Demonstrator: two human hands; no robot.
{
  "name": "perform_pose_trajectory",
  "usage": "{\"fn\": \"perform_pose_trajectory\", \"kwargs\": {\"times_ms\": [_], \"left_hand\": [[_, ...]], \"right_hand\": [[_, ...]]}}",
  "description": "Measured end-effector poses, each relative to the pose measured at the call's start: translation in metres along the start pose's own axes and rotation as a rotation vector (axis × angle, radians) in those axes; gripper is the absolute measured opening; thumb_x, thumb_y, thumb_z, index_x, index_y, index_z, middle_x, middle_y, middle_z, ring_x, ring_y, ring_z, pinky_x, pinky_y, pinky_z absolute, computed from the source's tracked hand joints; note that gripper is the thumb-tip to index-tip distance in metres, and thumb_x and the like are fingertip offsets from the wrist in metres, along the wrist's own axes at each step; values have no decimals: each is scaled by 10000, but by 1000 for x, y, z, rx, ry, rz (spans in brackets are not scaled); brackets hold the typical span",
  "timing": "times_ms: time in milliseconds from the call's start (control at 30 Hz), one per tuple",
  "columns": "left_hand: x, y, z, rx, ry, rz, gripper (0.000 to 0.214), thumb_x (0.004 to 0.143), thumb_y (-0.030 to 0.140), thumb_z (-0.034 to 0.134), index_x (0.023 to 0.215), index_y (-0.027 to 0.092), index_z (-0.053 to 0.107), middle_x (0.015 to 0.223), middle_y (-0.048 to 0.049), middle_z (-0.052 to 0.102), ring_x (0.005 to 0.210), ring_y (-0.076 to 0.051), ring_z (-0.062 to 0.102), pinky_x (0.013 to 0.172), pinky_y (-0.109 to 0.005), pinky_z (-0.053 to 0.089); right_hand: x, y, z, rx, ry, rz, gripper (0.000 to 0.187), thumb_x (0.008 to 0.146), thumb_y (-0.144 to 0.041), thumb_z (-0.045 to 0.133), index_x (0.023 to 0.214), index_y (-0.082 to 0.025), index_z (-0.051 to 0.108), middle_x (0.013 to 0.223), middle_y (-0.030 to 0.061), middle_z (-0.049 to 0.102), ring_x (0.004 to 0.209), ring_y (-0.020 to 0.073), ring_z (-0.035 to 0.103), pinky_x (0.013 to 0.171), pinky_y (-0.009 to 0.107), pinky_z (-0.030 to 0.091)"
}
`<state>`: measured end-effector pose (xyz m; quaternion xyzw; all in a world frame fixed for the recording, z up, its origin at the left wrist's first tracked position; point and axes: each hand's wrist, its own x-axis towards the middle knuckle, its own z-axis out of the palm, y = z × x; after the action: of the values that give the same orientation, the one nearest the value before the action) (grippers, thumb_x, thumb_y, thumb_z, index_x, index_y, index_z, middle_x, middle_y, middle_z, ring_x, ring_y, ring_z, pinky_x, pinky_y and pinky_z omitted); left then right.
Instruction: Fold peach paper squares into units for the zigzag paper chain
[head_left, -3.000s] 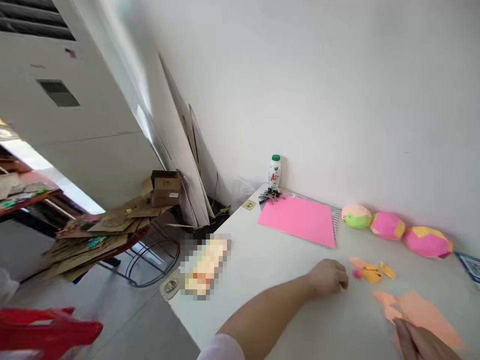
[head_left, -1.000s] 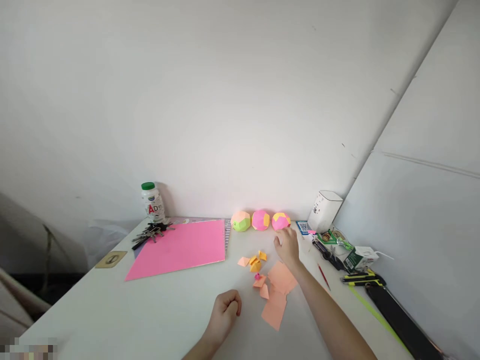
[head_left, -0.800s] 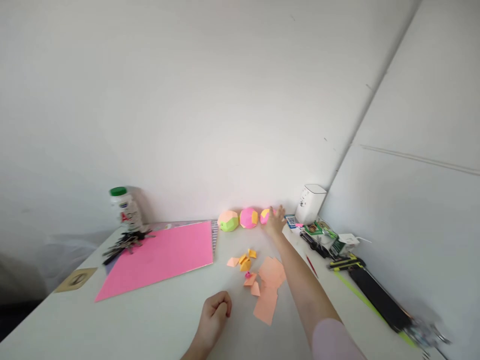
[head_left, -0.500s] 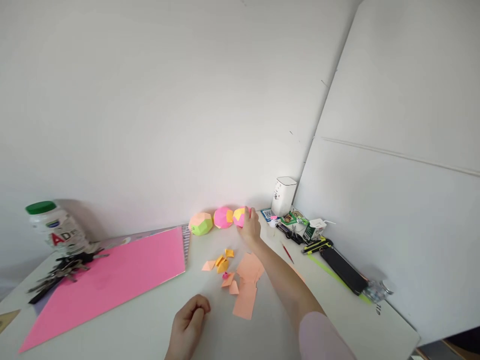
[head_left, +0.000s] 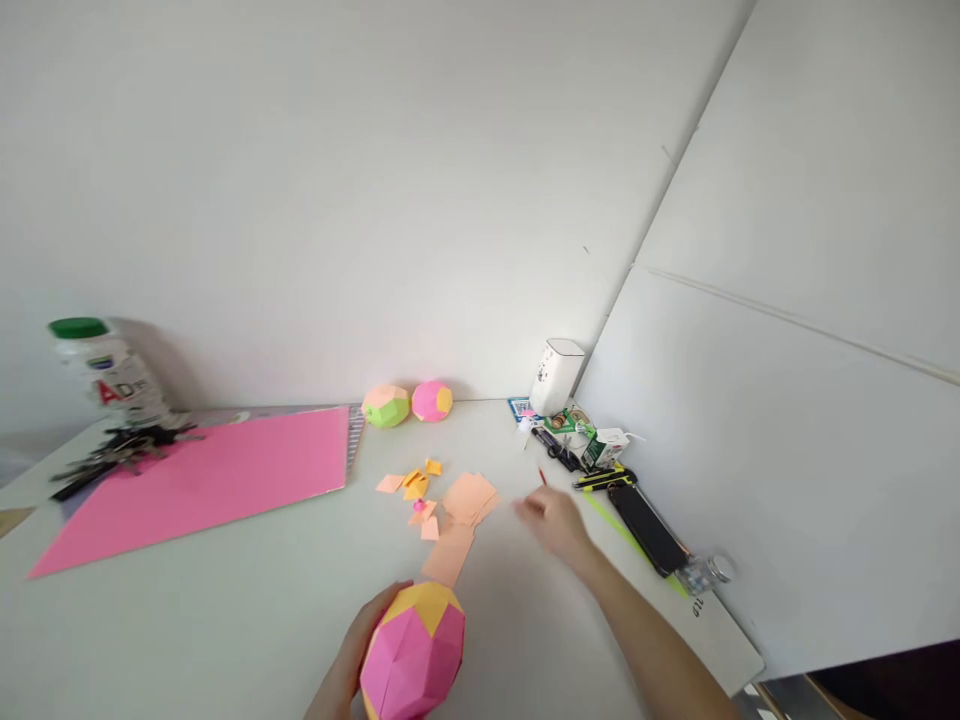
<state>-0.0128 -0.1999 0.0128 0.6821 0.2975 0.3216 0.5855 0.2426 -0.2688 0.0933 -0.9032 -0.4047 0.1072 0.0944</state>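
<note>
I watch from afar as the left hand (head_left: 366,628) holds a pink-and-yellow ball (head_left: 412,655) — the right hand (head_left: 551,520), blurred, near peach paper (head_left: 466,497).

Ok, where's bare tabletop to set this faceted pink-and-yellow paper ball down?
Widest: white tabletop between the rectangular pink sheet and the left hand with the held ball. Narrower: between the orange paper scraps and the peach-and-green faceted ball. Crowded: the right side, with a yellow-and-black tool and long black case.

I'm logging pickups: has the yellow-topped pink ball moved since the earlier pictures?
Yes: the yellow-topped pink ball has come away from the back wall, toward the person, and is now in the left hand.
</note>
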Motion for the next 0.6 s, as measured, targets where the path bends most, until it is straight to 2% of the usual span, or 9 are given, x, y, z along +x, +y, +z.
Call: {"fn": "perform_pose_trajectory", "kwargs": {"times_ms": [67,100,133,300,400,467,500,533,600], "left_hand": [[-1,-8,-6,36,-47,17,821,561,249,679,1310,288,345,1312,-92,458,1203,-361,432,885,-468,498],[0,-12,-9,60,-116,68,827,550,219,687,1303,279,350,1315,-97,442,1208,-356,425,915,-469,478],[1,-14,-12,96,-187,126,852,533,191,700,1301,282,343,1317,-99,426,1209,-352,420,927,-469,468],[7,-17,-22,175,-285,322,925,561,211,746,1326,314,235,1349,-122,310,1264,-334,332,972,-494,409],[8,-13,-26,186,-279,312,921,542,248,771,1302,296,252,1327,-134,303,1252,-335,336,945,-490,424],[9,-10,-29,201,-276,294,928,526,243,780,1288,294,253,1309,-139,302,1237,-339,349,926,-494,432],[9,-9,-30,206,-275,287,932,522,224,777,1285,296,248,1302,-138,302,1228,-337,358,917,-492,438],[9,-9,-31,210,-275,284,937,519,200,771,1285,298,240,1296,-134,303,1220,-333,366,910,-486,444],[9,-9,-31,217,-265,280,937,527,160,749,1289,297,223,1294,-127,306,1212,-320,373,912,-475,448]], "right_hand": [[35,13,-4,-104,60,124,237,854,-245,511,983,-110,657,1040,172,637,934,238,616,741,289,443],[48,17,-3,-132,48,160,221,825,-211,542,964,-89,662,1017,204,640,920,257,624,725,300,444],[59,19,-1,-154,34,185,206,802,-190,565,940,-79,668,972,218,651,899,268,633,711,305,444],[79,19,5,-226,8,168,152,745,-136,589,863,-80,666,870,208,668,872,264,641,707,296,427],[65,17,3,-250,31,119,137,716,-113,566,831,-84,635,788,168,656,784,245,633,637,271,410],[43,12,4,-240,56,50,93,732,-139,525,794,-129,593,688,86,621,691,200,600,589,245,386],[30,9,7,-214,82,-21,75,749,-149,483,742,-164,556,626,27,576,630,158,563,575,223,372],[16,4,10,-112,159,-170,104,752,-146,446,672,-181,502,558,-14,506,547,125,500,540,207,349],[-9,-6,19,52,273,-353,162,729,-144,411,581,-202,377,511,-53,384,469,98,377,485,201,292]]}}
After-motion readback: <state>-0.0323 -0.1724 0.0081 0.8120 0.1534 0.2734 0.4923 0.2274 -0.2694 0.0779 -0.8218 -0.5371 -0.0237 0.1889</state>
